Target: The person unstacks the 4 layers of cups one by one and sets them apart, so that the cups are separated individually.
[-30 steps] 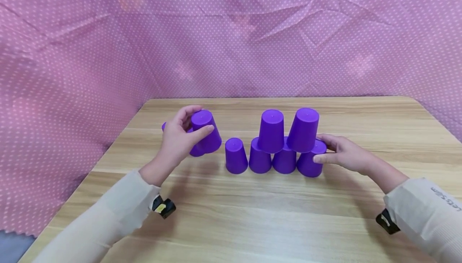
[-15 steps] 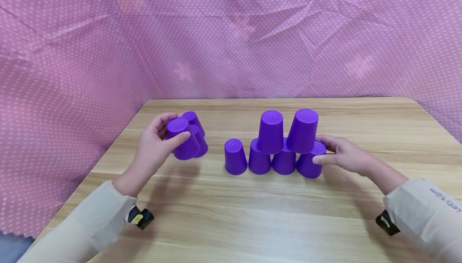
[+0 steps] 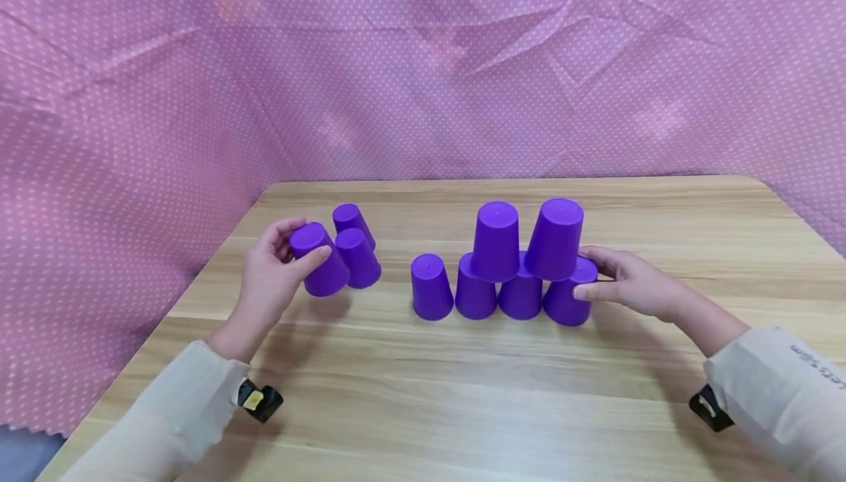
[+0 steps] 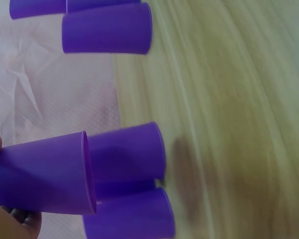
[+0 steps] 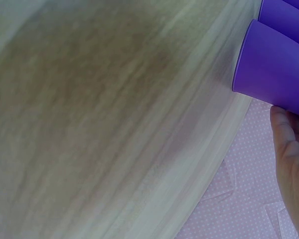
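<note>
My left hand [image 3: 267, 276] grips an upside-down purple cup [image 3: 322, 265] at the left, thumb on the near side. In the left wrist view this cup [image 4: 37, 174] is raised off the table, its rim tilted. Close beside it stand more upturned cups [image 3: 359, 260], one partly behind another. My right hand [image 3: 631, 283] holds the right end cup [image 3: 565, 302] of a row, thumb in front and fingers behind, mostly hidden. Two cups [image 3: 497, 243] sit on top of that row, bridging the cups below. The row's left end cup [image 3: 432, 289] has nothing on it.
A light wood-grain table [image 3: 423, 394] lies under everything. Pink dotted cloth [image 3: 423, 70] hangs behind it and along the left side. Each sleeve carries a small black device [image 3: 261, 400] near the wrist.
My left hand has carried its cup left and slightly lower, away from the row, uncovering the cups standing behind it. My right hand and the stacked cups have stayed put.
</note>
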`<state>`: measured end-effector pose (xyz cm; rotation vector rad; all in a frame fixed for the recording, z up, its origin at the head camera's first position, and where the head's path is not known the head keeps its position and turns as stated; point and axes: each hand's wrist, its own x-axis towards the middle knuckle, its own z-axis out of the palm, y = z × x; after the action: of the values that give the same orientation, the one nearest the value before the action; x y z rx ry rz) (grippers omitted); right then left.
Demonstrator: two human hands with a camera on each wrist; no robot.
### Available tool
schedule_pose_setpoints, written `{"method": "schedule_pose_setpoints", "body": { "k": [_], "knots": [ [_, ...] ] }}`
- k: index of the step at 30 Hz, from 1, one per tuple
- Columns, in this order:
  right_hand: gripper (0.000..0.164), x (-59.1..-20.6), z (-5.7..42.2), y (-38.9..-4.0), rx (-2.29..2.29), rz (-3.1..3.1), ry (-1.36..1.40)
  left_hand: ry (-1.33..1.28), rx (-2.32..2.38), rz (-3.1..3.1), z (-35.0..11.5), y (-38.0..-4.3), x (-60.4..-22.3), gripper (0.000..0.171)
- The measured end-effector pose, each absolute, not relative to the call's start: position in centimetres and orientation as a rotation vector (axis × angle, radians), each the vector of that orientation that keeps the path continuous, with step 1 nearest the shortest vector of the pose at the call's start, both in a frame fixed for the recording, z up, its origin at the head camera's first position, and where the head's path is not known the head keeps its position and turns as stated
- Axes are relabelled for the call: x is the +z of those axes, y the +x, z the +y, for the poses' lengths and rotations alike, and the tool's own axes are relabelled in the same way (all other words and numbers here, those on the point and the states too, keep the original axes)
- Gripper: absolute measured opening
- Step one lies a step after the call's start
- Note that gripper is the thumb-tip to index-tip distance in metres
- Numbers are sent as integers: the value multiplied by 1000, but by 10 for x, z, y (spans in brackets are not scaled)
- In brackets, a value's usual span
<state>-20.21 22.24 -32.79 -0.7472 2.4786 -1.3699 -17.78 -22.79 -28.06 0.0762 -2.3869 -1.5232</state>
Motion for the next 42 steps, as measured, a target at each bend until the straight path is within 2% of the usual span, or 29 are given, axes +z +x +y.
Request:
{"method": "schedule_pose_setpoints", "body": {
  "k": [42],
  "knots": [
    [47,-331,223,-205,-1391,2464,-764,254,-1574,-2427,-238,-216,-318,57]
  ]
}}
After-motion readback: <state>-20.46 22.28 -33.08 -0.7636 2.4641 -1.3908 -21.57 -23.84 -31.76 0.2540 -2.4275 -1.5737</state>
